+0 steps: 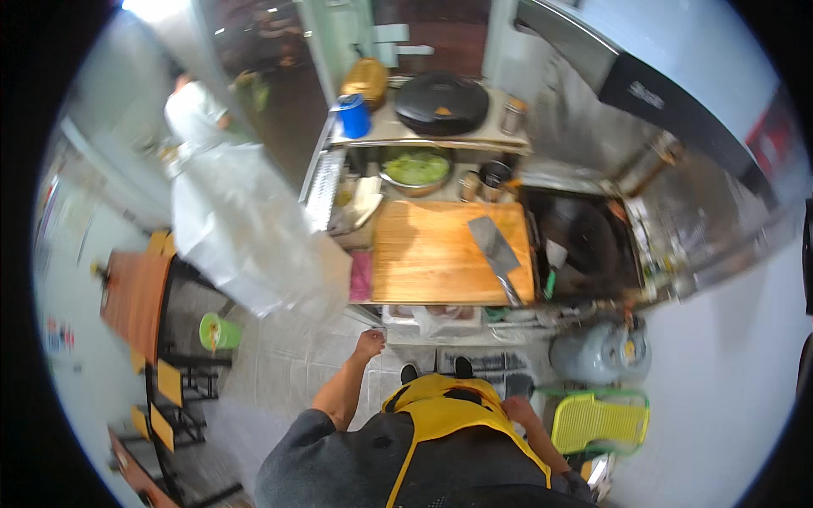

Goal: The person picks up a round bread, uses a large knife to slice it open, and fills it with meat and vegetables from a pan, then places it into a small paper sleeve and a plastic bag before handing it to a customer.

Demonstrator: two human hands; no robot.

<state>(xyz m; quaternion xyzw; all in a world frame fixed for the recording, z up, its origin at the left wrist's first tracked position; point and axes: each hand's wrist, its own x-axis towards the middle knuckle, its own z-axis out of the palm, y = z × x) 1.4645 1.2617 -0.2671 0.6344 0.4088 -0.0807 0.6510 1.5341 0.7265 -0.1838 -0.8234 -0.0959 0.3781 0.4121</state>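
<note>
My left hand (369,344) is closed, its fingers curled, just below the front left corner of the counter; whether anything small is in it I cannot make out. My right hand (518,411) hangs beside the yellow apron (453,413) at my waist, and its fingers are too unclear to read. On the counter lies a wooden cutting board (423,254). A wide-bladed cleaver (493,243) rests on its right part, handle toward me. A spatula with a green handle (553,267) stands in the dark wok (580,237) to the right.
Behind the board are a bowl of chopped greens (417,169), a black round appliance (441,103) and a blue canister (354,117). A translucent plastic curtain (246,229) hangs left. A gas cylinder (597,351) and a yellow-green chair (600,422) stand right. Another person (195,110) is far left.
</note>
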